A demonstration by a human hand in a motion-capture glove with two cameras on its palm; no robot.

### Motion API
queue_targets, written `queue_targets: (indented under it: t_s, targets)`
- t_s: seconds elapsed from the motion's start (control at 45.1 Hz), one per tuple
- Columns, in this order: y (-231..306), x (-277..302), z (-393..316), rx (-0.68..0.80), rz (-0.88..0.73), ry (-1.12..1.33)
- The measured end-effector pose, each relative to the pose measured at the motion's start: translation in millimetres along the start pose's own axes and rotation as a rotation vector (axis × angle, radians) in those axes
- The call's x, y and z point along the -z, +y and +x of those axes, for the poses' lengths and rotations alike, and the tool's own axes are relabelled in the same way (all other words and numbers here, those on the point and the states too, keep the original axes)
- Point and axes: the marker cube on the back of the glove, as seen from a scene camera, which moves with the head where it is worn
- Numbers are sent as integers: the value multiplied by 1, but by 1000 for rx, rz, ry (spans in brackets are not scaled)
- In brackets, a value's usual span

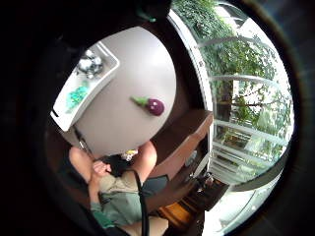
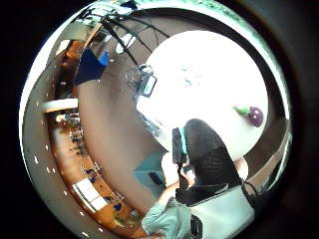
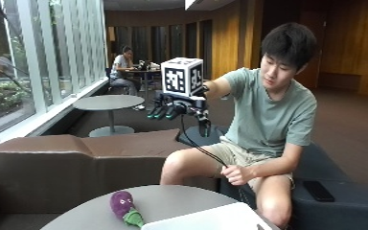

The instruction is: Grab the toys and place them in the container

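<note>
1. Round table (image 3: 171, 199): grey top, low, in front of the seated person; carries the container and one loose toy.
2. White container (image 3: 203, 220): set at the table edge nearest the person's knees; already holds a green toy (image 1: 75, 97) and a silvery item (image 1: 90, 64), as seen from the little-finger palm view.
3. Gloved right hand (image 3: 171, 108): raised high, well above the table and well apart from everything on it; fingers extended and relaxed, gripping nothing.
4. Eggplant plush (image 3: 123, 206): purple body, green stalk end; lying flat on the tabletop just beside the container, toward the table edge away from the person. Long axis running roughly from that far edge toward the container, stalk end nearest the container.
5. Judgement: toy lies below and forward of the hand; long descent needed, with a grasp likely across the short body width.
</note>
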Motion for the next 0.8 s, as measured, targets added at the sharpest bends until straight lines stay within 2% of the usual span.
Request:
queue_targets:
  t_s: [0.177,0.333,0.577,0.798]
  targets:
    - [7,9,80,-101,30,8]
    - [2,-24,150,-194,26,10]
    - [-34,-115,206,-291,45,-9]
    - [-54,-249,253,-384,-132,-117]
